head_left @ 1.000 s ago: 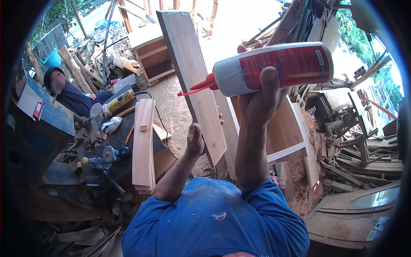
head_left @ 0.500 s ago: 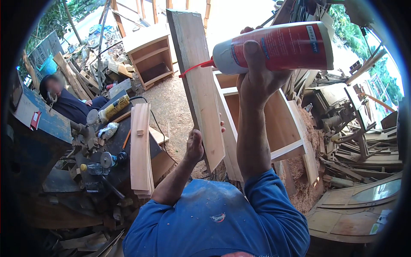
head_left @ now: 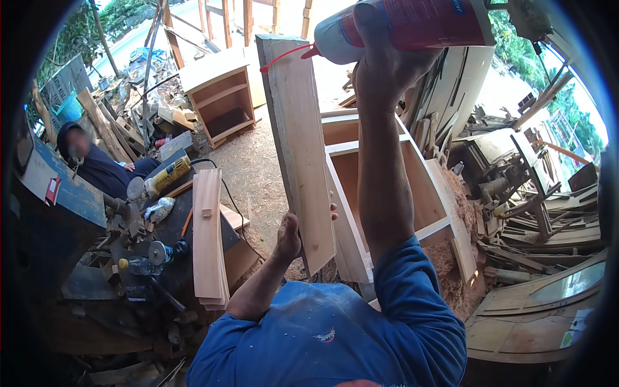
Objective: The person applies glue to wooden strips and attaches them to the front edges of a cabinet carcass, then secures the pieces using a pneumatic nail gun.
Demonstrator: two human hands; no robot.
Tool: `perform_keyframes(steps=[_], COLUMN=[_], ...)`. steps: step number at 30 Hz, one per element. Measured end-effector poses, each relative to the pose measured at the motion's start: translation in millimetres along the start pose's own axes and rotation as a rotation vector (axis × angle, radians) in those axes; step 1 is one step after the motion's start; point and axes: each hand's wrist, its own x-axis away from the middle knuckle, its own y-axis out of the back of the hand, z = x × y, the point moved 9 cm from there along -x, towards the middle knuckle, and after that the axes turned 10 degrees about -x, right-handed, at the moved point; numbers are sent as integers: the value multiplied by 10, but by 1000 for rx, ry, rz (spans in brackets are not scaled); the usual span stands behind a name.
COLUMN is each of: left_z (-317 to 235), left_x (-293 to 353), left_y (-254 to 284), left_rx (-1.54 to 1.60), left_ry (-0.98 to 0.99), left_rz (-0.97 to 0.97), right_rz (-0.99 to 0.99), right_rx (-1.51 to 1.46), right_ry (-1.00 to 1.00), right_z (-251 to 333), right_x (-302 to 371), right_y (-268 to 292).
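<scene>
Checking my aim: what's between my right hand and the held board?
The head view shows the bottle's white end and red nozzle between your right hand and the board.

The top edge crops the red and white bottle (head_left: 445,24).

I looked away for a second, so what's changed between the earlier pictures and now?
The right hand has moved the red-and-white bottle forward, so its red nozzle is now nearer the far end of the board. Nothing was newly grasped or let go. The left hand still holds the board's near end, and the stacked wooden strips lie as before.
</scene>
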Motion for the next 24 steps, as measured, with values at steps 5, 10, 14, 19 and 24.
perform_keyframes(steps=[5,10,14,19,24], left_z=[-104,-87,-109,-59,-129], left_x=[-22,-26,-49,-53,-86], left_y=[-76,-72,-85,-73,-54], left_rx=[-69,-133,-134,-108,-14], left_ry=[27,41,40,63,3], left_rz=[14,49,52,43,-18], right_rz=[21,42,88,130,145], right_rx=[51,-38,-149,-126,-115], right_ry=[27,22,-116,-76,-117], right_z=[10,26,-48,-120,-132], right_x=[-82,-127,-93,-63,104], right_y=[-51,-89,-104,36,199])
